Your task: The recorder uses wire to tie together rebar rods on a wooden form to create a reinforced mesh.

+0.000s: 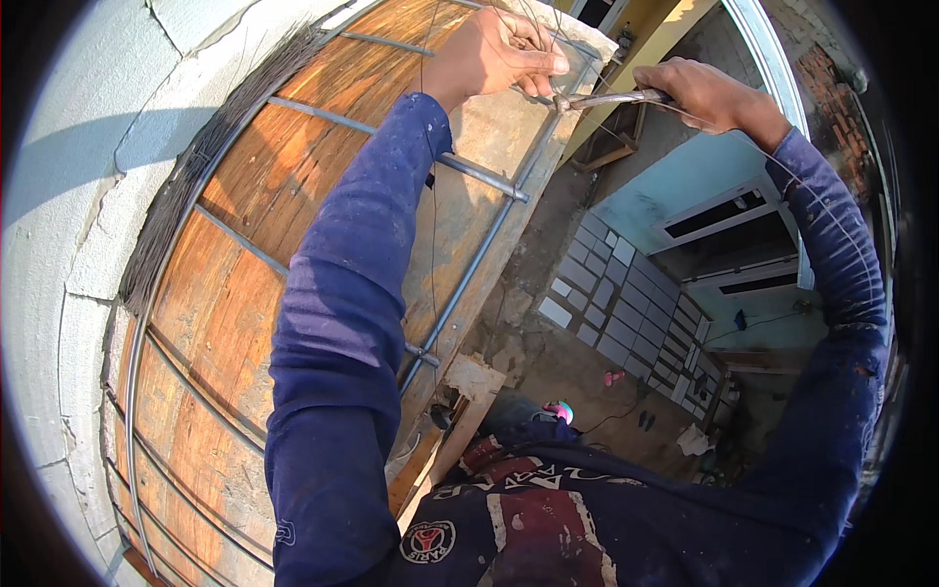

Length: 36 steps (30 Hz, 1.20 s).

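Observation:
My right hand [712,95] is closed round the handles of a pair of pincers [616,99]. The pincers' jaws meet the steel rebar [541,147] near the far corner of the wooden board [293,166]. Just left of the jaws, my left hand [501,57] has its fingers curled together, thumb toward the pincers. Thin dark tie wires stick out around those fingers, and a strand seems pinched in them, partly hidden. A crossing bar [479,176] meets the long edge rebar below my left wrist.
Pale block wall [59,245] runs along the left, with a bundle of thin wire [181,186] against it. More rebar crosses the board. Past the board's right edge is a drop to ground far below, with grey tiles [626,303] and a light blue wall [641,201].

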Each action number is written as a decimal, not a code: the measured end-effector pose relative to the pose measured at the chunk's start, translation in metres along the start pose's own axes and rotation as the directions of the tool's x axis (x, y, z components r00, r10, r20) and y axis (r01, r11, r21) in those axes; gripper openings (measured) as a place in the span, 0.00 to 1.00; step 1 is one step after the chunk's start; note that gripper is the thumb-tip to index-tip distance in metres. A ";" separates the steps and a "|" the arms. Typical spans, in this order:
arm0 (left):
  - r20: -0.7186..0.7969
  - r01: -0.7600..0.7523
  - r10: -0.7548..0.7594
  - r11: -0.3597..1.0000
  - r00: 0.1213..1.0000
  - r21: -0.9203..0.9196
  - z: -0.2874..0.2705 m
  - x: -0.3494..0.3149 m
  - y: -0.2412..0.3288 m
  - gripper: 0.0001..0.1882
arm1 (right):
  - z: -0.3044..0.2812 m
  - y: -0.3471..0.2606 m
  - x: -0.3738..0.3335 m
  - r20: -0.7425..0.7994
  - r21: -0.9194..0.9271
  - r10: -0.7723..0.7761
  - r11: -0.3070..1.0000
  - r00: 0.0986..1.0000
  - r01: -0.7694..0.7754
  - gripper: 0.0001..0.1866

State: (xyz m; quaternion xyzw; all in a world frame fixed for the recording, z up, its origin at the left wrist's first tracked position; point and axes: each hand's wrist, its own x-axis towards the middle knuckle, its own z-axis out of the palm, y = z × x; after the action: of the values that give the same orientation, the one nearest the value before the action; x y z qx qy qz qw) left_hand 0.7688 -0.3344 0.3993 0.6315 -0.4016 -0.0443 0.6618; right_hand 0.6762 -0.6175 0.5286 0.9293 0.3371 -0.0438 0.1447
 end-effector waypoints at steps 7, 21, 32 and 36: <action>0.097 0.130 -0.152 0.970 0.984 0.204 -0.053 -0.036 0.051 0.15 | 0.050 -0.075 0.012 -0.138 0.362 0.010 0.931 0.990 0.041 0.19; -0.273 0.175 -0.129 0.972 0.953 0.153 -0.044 -0.111 0.098 0.07 | 0.053 -0.129 0.082 -0.605 0.462 0.338 0.887 0.721 -0.029 0.22; -0.223 0.107 -0.108 0.994 0.969 -0.017 -0.061 -0.119 0.098 0.06 | 0.050 -0.152 0.098 -0.195 0.912 0.125 -0.341 0.973 0.227 0.16; -0.217 0.073 -0.108 0.984 0.970 -0.163 -0.070 -0.132 0.096 0.07 | 0.035 -0.167 0.090 -0.167 0.862 0.007 -0.484 0.986 0.149 0.15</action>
State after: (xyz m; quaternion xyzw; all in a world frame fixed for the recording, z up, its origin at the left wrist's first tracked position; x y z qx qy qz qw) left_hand 0.6783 -0.1844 0.4284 0.5972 -0.2901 -0.0335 0.7470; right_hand 0.6387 -0.4507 0.4388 0.5724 0.2050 -0.2796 -0.7431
